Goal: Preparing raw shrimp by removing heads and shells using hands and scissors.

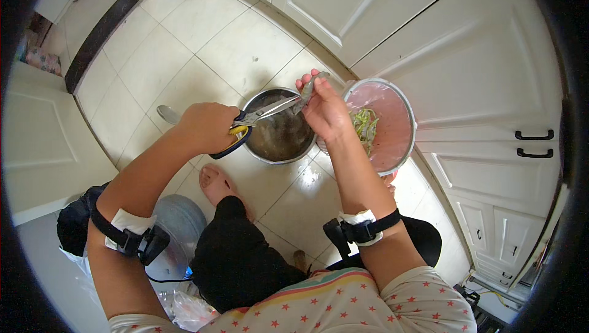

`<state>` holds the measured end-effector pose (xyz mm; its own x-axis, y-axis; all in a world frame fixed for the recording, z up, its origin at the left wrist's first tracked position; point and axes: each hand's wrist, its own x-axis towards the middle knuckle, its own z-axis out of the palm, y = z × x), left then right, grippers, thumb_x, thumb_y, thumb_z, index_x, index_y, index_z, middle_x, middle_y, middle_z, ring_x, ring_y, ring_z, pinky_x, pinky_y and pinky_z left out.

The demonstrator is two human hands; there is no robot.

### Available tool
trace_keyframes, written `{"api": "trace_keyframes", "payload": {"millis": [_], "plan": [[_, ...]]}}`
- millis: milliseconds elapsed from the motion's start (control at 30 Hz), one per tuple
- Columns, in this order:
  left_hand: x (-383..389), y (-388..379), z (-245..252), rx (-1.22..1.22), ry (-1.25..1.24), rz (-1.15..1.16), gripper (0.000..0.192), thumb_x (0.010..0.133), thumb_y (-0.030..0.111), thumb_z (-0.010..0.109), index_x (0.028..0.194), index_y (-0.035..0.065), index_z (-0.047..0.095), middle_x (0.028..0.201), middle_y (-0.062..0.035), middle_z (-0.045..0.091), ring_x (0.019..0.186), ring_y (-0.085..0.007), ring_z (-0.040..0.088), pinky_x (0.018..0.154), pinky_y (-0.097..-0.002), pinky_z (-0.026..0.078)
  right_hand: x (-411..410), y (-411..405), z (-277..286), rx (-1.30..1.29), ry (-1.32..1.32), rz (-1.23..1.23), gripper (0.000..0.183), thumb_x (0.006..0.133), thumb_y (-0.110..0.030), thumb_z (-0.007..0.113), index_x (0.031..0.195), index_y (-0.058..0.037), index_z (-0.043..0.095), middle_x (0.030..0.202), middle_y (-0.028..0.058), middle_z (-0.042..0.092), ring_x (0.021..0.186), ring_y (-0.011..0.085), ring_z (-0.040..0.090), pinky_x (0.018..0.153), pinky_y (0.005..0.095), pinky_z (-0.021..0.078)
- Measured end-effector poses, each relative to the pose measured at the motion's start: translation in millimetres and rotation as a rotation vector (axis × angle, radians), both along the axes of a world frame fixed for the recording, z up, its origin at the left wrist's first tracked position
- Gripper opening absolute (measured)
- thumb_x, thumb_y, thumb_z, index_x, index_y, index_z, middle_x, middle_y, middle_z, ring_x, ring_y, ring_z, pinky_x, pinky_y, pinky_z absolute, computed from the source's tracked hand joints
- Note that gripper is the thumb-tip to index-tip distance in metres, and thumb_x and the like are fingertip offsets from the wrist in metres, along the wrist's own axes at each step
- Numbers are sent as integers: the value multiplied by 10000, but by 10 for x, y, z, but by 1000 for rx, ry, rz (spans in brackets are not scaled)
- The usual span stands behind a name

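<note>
My left hand grips blue-and-yellow-handled scissors, whose metal blades point right and reach a raw grey shrimp. The shrimp is held by my right hand, palm up, between thumb and fingers. Under the scissors and shrimp stands a round metal bowl with dark, murky contents. To the right of it is a bin lined with a thin plastic bag, holding green vegetable scraps. A metal spoon's bowl shows beside my left hand; its handle is hidden and I cannot tell what supports it.
White cabinets line the right side above the tiled floor. A white door panel is at left. My bare foot is just below the bowl. A large translucent plastic container and plastic bags sit at lower left.
</note>
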<state>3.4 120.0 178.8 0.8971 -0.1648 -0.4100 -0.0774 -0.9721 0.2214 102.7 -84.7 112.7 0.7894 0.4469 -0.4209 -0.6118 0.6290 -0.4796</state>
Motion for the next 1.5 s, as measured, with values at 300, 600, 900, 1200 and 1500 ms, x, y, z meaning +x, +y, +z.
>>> {"api": "trace_keyframes", "payload": {"millis": [300,600,900,1200,1500], "plan": [[49,-36,-72,9,-4,-14,234,675,234,578,826,58,547,715,-156,588,691,-330,579,610,-442,447,-35,63,-4,-104,-90,8,135,896,-104,401,1013,-50,441,923,93,514,933,247,514,877,346,406],[88,-58,-31,78,40,-44,242,662,227,591,829,56,553,721,-154,597,693,-319,592,617,-435,463,17,82,-80,-142,16,-74,128,899,-92,387,1003,-31,429,901,97,501,933,270,524,874,351,415],[148,-63,-108,122,65,-54,219,667,205,593,812,45,556,735,-149,599,707,-315,595,625,-428,468,50,90,-97,-168,56,-80,131,895,-83,397,1005,-21,431,923,105,491,936,275,527,858,344,428],[213,-50,-89,106,104,-102,191,637,177,596,777,51,560,725,-155,595,704,-321,592,625,-428,472,92,66,-137,-208,7,-20,139,891,-87,408,1010,-22,438,918,105,507,926,272,538,847,344,437],[204,-101,-146,59,95,-4,176,650,193,570,742,44,582,712,-169,595,692,-334,589,616,-431,468,178,-35,-267,-66,74,-18,151,907,-193,391,986,-99,480,840,28,557,915,222,543,793,370,415]]}}
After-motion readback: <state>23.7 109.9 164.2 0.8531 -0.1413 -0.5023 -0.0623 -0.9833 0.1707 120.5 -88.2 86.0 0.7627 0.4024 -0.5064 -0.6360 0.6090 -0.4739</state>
